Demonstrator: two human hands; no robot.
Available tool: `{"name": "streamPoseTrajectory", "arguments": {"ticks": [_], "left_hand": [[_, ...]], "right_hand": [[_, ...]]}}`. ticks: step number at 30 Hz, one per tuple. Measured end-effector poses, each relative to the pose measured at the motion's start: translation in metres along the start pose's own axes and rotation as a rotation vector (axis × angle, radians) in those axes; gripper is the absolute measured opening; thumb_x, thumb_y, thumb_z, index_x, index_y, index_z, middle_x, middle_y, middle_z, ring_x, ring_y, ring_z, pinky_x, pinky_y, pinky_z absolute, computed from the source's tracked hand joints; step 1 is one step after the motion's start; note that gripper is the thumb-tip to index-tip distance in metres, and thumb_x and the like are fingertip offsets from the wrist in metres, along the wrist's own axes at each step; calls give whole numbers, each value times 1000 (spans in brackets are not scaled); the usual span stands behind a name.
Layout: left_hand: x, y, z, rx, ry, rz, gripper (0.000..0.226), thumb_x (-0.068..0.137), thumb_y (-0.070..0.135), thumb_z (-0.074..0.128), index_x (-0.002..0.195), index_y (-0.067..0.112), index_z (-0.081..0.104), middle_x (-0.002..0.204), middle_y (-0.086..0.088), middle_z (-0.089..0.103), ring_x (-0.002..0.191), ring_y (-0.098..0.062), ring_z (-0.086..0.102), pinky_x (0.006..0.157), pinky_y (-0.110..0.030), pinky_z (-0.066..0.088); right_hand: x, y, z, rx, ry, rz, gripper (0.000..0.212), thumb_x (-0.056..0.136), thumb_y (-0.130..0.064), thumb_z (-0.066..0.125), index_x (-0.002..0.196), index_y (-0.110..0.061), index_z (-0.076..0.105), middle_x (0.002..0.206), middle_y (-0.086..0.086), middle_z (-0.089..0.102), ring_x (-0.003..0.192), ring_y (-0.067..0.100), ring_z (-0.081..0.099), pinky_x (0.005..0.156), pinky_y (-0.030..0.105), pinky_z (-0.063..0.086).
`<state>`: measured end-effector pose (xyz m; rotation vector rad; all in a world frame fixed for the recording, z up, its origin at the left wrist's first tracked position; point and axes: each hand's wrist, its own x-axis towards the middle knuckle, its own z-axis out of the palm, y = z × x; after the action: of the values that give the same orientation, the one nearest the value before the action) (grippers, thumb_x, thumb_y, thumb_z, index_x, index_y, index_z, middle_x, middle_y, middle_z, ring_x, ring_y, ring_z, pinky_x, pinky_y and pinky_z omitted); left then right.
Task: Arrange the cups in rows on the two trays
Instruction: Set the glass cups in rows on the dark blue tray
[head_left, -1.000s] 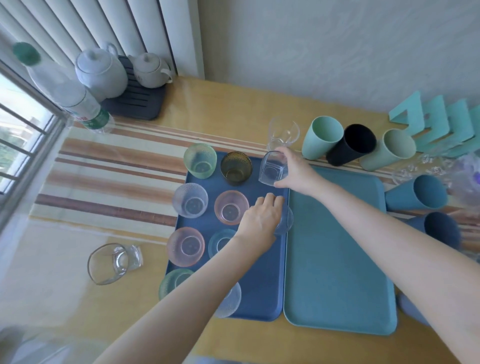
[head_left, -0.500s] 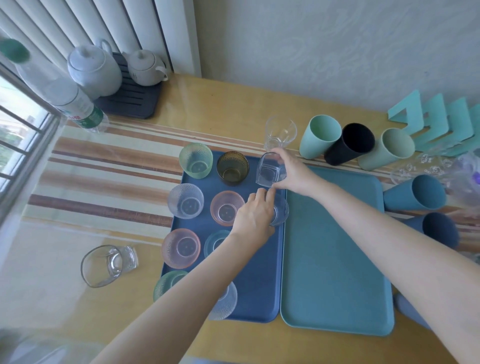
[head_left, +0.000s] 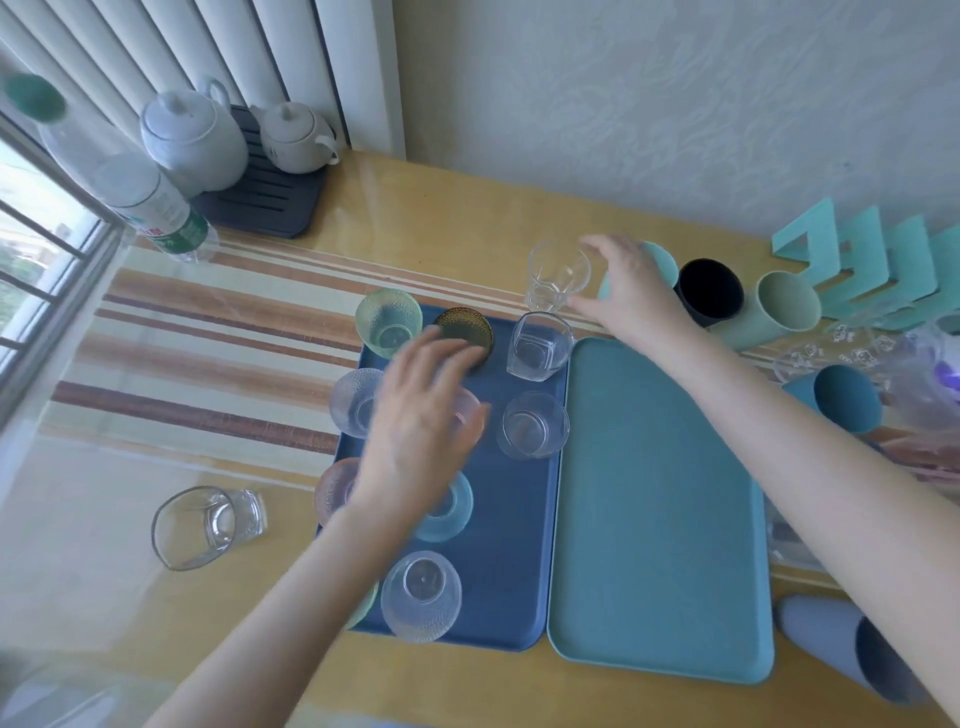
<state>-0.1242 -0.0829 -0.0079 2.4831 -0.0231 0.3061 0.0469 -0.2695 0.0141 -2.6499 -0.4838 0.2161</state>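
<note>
Dark blue tray (head_left: 524, 545), centre frame: approx. 10 small glasses up, in rows, right col. holds only two so far, a squat clear glass (head_left: 537, 345) at top and a round clear glass (head_left: 532, 432) below it. Teal tray (head_left: 660, 499) just right of it, touching edge to edge, nothing on it.

R hand (head_left: 631, 291), upper centre: fingers spread around a tall clear tumbler (head_left: 556, 278) that stands on the table just above the blue tray. Thumb and fingertips at its rim/side; can't tell if clamped yet.

L hand (head_left: 415, 421) hovers flat over mid-tray, fingers apart, holds nothing.

Step, as I read it: fetching next glass for the right col. Next move needs a firm pinch, lift clear of the squat glass, set down in the free spot lower right of the blue tray.

Loose: a clear glass on its side (head_left: 208, 527) at left; plastic cups (head_left: 784, 309) lying at upper right.
</note>
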Motion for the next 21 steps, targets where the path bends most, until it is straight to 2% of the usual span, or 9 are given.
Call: {"name": "streamPoseTrajectory", "arguments": {"ticks": [2, 5, 8, 10, 12, 15, 17, 19, 21], "left_hand": [[-16, -39, -27, 71, 55, -140, 45, 79, 26, 53, 119, 8, 55, 122, -14, 56, 122, -32, 41, 105, -39, 30], [-57, -89, -56, 176, -3, -349, 47, 78, 21, 55, 123, 6, 52, 127, -19, 52, 123, -39, 38, 105, -50, 31], [-96, -111, -75, 243, -62, -492, 61, 72, 38, 50, 127, 12, 50, 133, -21, 47, 125, -43, 34, 102, -57, 30], [-111, -118, -84, 292, -78, -562, 69, 71, 44, 55, 132, 14, 45, 138, -22, 41, 130, -43, 29, 104, -58, 25], [-121, -123, -85, 285, -101, -668, 76, 72, 38, 70, 137, 12, 39, 143, -23, 35, 135, -42, 21, 108, -59, 21], [-125, -127, -82, 254, -157, -795, 90, 65, 56, 60, 141, 15, 32, 147, -20, 27, 139, -38, 15, 111, -52, 16], [-124, -129, -76, 219, -178, -851, 87, 72, 42, 71, 142, 12, 30, 147, -23, 26, 138, -40, 16, 113, -51, 16], [-122, -128, -73, 204, -182, -881, 88, 69, 22, 79, 141, 9, 31, 144, -25, 27, 135, -41, 22, 111, -49, 18], [-123, -130, -70, 210, -204, -893, 88, 65, 18, 81, 139, 10, 34, 141, -24, 31, 131, -41, 27, 108, -47, 21]], "right_hand": [[20, -3, 1, -150, -37, 5, 72, 76, -24, 72, 136, -7, 37, 138, 13, 43, 127, 30, 33, 103, 34, 25], [43, -4, 14, -331, -186, 91, 82, 75, -45, 69, 137, -7, 33, 141, 12, 40, 129, 30, 29, 103, 38, 25], [53, 1, 28, -380, -292, 181, 89, 73, -62, 63, 135, -4, 35, 139, 15, 42, 128, 33, 32, 102, 38, 27], [55, 4, 35, -418, -291, 184, 93, 72, -66, 61, 134, -3, 34, 139, 17, 41, 127, 33, 32, 103, 39, 26], [54, 5, 39, -447, -259, 181, 94, 70, -66, 62, 134, -3, 33, 139, 17, 40, 127, 33, 32, 103, 39, 25], [54, 5, 43, -497, -231, 166, 94, 69, -67, 62, 133, -4, 34, 136, 16, 43, 124, 32, 34, 101, 38, 24], [55, 5, 43, -506, -216, 167, 92, 69, -65, 64, 131, -4, 35, 134, 16, 44, 123, 31, 36, 100, 38, 25], [57, 5, 43, -495, -193, 166, 90, 69, -62, 66, 129, -3, 36, 133, 17, 45, 122, 31, 37, 100, 38, 25], [59, 5, 43, -491, -189, 168, 89, 68, -62, 67, 129, -3, 37, 132, 17, 46, 122, 31, 38, 100, 37, 25]]}}
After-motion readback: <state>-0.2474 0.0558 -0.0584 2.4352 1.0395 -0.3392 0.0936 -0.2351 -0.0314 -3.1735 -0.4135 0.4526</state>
